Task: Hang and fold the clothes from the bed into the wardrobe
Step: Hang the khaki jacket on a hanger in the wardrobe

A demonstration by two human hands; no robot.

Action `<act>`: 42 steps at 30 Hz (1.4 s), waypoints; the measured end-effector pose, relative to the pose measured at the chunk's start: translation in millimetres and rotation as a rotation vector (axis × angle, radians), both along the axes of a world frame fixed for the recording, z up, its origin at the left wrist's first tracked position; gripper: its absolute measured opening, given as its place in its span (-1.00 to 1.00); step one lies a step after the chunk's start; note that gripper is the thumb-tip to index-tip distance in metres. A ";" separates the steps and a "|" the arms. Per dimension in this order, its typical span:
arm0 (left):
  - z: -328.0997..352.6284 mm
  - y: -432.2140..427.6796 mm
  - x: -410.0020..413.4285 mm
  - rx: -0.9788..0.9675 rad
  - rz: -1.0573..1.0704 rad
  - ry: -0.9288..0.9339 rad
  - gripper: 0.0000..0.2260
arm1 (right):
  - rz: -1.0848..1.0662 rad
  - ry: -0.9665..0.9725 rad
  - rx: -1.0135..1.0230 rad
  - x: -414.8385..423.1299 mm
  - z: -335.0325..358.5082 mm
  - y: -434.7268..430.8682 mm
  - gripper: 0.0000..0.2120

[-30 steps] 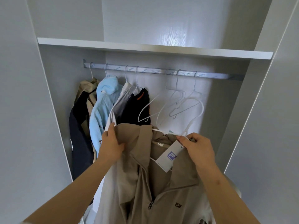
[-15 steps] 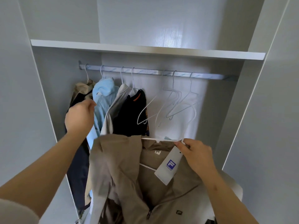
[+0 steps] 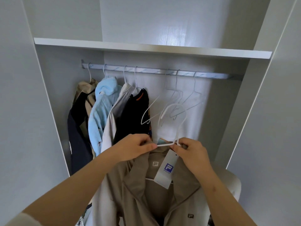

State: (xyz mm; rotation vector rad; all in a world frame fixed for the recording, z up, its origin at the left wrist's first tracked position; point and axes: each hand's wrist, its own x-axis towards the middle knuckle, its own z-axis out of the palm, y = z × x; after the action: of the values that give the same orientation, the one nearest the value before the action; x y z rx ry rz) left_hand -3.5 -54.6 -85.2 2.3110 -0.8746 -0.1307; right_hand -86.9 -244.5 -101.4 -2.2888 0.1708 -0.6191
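A beige zip jacket [image 3: 143,190] with a white and blue paper tag [image 3: 166,170] hangs on a white wire hanger [image 3: 175,128] in front of the wardrobe. My left hand [image 3: 135,147] grips the jacket's collar and the hanger's left arm. My right hand [image 3: 190,152] pinches the hanger at its neck and right shoulder. The hanger's hook stands below the metal rail [image 3: 162,71], apart from it. Several garments hang at the rail's left: a beige and navy jacket [image 3: 79,124], a light blue fleece [image 3: 101,111], a white top [image 3: 114,118] and a black top [image 3: 133,115].
Three bare white hangers [image 3: 175,105] hang on the rail right of the black top, behind the held hanger's hook. A white shelf [image 3: 151,48] runs above the rail. Grey wardrobe walls stand on both sides. A pale rounded object [image 3: 232,185] sits at lower right.
My left hand came back from the hanging clothes at left and took hold of the collar and hanger. The jacket and hanger rose a little toward the rail.
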 end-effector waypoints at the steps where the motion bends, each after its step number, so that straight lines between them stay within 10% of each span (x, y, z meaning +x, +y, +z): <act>1: -0.6 -3.1 -0.9 -0.047 -0.025 0.013 -0.76 | 0.018 -0.014 0.065 -1.2 0.7 0.2 -0.87; 11: 6.0 0.7 9.5 -0.286 0.195 -0.044 -0.79 | -0.097 -0.473 0.626 -13.1 16.6 -20.3 -0.59; 21: 5.6 14.0 11.9 -0.361 0.215 -0.134 -0.82 | -0.025 -0.045 0.188 -6.9 19.7 -22.3 -0.90; 24: 4.4 16.8 13.7 -0.424 0.295 -0.183 -0.79 | 0.065 0.185 0.033 -3.4 9.5 -11.9 -0.54; 29: 8.9 12.5 12.0 -0.154 0.226 -0.173 -0.93 | -0.015 0.124 0.266 1.7 4.5 -1.8 -0.49; 34: 9.7 2.5 10.0 0.099 0.108 0.001 -0.56 | -0.073 0.182 0.375 4.2 1.6 -5.0 -0.51; 42: -8.1 -16.0 48.4 -0.413 0.346 0.204 -0.76 | -0.155 0.227 0.494 -1.5 -10.9 -30.7 -0.68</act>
State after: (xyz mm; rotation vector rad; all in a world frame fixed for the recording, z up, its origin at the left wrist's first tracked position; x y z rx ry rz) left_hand 44.9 -70.6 -93.2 1.9799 -0.3504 -0.0304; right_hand -88.4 -275.2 -112.2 -1.8675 0.5510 -0.3414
